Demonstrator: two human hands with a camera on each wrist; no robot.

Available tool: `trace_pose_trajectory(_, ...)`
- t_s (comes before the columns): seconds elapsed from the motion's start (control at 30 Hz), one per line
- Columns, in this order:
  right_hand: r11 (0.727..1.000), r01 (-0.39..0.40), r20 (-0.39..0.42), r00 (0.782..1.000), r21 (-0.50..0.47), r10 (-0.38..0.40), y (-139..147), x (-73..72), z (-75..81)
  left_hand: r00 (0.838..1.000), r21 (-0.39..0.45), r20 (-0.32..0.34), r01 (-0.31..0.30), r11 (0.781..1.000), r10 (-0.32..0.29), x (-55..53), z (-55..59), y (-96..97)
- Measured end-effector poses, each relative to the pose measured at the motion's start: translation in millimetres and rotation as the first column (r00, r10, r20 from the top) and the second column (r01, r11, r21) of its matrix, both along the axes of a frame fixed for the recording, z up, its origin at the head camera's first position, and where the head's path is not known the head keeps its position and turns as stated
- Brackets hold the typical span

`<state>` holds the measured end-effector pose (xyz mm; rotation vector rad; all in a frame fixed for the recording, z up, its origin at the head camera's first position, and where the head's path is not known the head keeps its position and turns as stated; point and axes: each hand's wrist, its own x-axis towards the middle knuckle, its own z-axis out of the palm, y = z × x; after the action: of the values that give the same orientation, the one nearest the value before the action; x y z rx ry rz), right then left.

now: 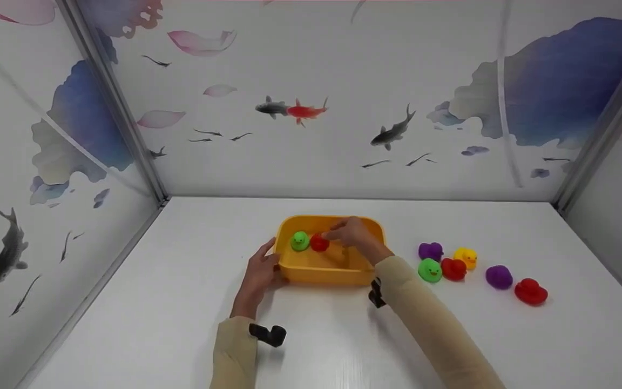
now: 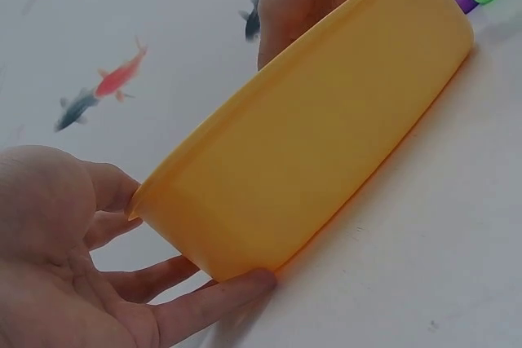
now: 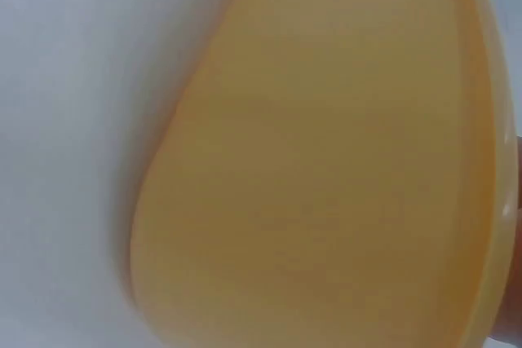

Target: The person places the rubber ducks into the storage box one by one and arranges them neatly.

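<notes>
A yellow plastic basin [image 1: 322, 276] stands on the white table. My left hand [image 1: 261, 270] holds its left end; in the left wrist view the fingers of that hand [image 2: 73, 266] spread from the rim down to the base at one corner. Over the right side of the basin reaches my right hand [image 1: 353, 233], its fingertips pinching a red rubber duck [image 1: 319, 242] inside. A green rubber duck [image 1: 299, 241] sits left of the red one. The basin wall [image 3: 318, 160] fills most of the right wrist view and hides the right fingers there.
Right of the basin lies a cluster of rubber ducks: purple [image 1: 430, 251], green [image 1: 430, 270], red [image 1: 454, 269] and yellow [image 1: 466, 257]. Farther right are another purple duck [image 1: 499, 276] and a red one [image 1: 531, 292]. Printed wall panels [image 1: 338, 173] enclose the table's back and sides.
</notes>
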<state>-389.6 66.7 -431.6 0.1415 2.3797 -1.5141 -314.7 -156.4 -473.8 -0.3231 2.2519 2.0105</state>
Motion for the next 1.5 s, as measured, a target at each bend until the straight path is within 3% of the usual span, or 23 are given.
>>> trace_pose_trajectory(0.17,0.998,-0.064,-0.035,0.997,0.022,0.065,14.4,3.4,2.9,1.0,-0.006,0.005,-0.009,1.0,0.009,-0.1,-0.3,-1.1)
trace_pose_trajectory(0.37,0.987,-0.147,-0.104,0.985,-0.069,0.14,36.7,12.3,9.9,0.999,-0.019,0.03,-0.028,0.999,0.029,-1.0,1.3,-2.2)
trace_pose_trajectory(0.63,0.968,-0.215,-0.195,0.963,-0.13,0.188,65.2,30.0,32.4,0.998,-0.022,0.051,-0.042,0.999,0.043,-3.2,3.4,-4.1)
trace_pose_trajectory(0.93,0.984,-0.103,-0.257,0.964,-0.145,0.063,101.5,52.5,41.7,0.999,0.006,0.034,-0.023,1.0,0.022,-5.9,-0.7,-4.0)
trace_pose_trajectory(1.1,0.994,-0.068,-0.266,0.963,-0.088,0.043,124.4,66.2,39.7,0.999,0.005,0.046,-0.023,1.0,0.023,-7.5,1.1,-2.3)
trace_pose_trajectory(1.3,0.993,-0.11,-0.387,0.918,-0.039,0.087,156.1,82.3,38.6,0.998,0.008,0.055,-0.031,0.999,0.03,-5.0,0.3,-0.2)
trace_pose_trajectory(1.5,0.998,-0.054,-0.448,0.892,0.042,0.067,185.6,94.3,45.3,0.998,0.017,0.06,-0.025,1.0,0.024,-4.4,-0.6,0.8)
